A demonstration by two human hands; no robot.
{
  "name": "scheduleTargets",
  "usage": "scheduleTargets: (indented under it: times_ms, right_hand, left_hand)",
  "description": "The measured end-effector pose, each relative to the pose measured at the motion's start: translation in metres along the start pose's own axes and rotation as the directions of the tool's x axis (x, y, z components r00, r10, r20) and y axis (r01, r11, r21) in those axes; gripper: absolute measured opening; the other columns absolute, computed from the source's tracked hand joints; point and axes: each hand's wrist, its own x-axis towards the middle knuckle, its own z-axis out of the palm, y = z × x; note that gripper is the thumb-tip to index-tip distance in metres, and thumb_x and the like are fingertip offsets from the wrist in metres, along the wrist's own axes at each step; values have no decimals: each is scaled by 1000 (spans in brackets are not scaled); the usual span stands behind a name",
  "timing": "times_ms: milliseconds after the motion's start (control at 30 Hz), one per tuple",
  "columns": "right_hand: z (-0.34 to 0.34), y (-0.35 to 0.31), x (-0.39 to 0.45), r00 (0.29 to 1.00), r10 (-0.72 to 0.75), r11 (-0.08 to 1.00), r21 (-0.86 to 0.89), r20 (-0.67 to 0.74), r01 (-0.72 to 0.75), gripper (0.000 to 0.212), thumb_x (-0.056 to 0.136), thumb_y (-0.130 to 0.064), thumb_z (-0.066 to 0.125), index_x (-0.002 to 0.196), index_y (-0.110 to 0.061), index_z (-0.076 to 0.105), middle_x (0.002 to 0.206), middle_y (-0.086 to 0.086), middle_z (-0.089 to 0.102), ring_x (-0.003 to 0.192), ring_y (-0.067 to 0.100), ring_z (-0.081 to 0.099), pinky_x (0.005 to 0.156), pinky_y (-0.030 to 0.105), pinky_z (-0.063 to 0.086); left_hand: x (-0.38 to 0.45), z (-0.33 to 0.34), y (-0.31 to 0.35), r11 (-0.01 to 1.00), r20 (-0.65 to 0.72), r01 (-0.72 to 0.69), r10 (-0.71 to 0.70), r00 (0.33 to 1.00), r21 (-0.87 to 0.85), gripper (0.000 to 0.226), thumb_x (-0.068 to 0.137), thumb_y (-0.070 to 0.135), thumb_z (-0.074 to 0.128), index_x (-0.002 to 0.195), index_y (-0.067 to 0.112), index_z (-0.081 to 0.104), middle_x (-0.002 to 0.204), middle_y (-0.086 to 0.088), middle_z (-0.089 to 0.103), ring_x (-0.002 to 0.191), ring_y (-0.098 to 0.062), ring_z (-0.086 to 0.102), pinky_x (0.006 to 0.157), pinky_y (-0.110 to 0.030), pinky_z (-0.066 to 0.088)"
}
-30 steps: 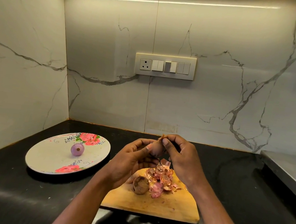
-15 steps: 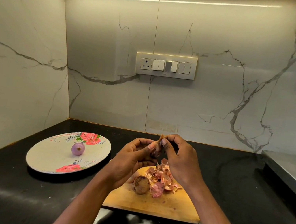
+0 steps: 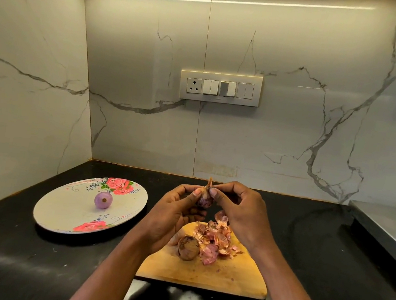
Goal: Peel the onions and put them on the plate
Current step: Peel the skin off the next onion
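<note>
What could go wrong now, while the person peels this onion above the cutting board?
1. Both the left hand and the right hand hold the small onion in the air; it may slip and roll off the cutting board.
2. The pile of skins lies close to the unpeeled onion; loose pieces could spill onto the black counter.
</note>
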Motion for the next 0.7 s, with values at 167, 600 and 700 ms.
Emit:
scheduleTargets:
  times_ms: [167,600,700]
  right_hand:
    - [3,1,-2,993,-115,979,-169,-23,110,6,94,-28,66,99,-32,67,90,-21,67,91,-6,64,73,16,56]
    - [0,0,-2,993,-118,978,-174,-17,113,18,91,-26,71,108,-24,75,96,-10,73,88,5,70,70,25,62]
    - [1,-1,-2,990,-138,971,-200,-34,128,14,89,-27,73,103,-25,76,90,-16,72,86,2,69,71,23,61]
  left_hand:
    - [1,1,-1,1000,-6,11,-11,1000,2,35,92,27,56,123,13,62,114,-14,66,91,-20,66,81,-28,58]
    - [2,-1,-2,999,-13,-36,36,999,9,39,88,29,59,124,12,62,107,-11,69,88,-18,67,82,-30,57]
    - [2,-2,-3,997,-32,-63,65,997,44,42,85,31,62,123,14,62,111,-11,68,93,-20,67,85,-33,57]
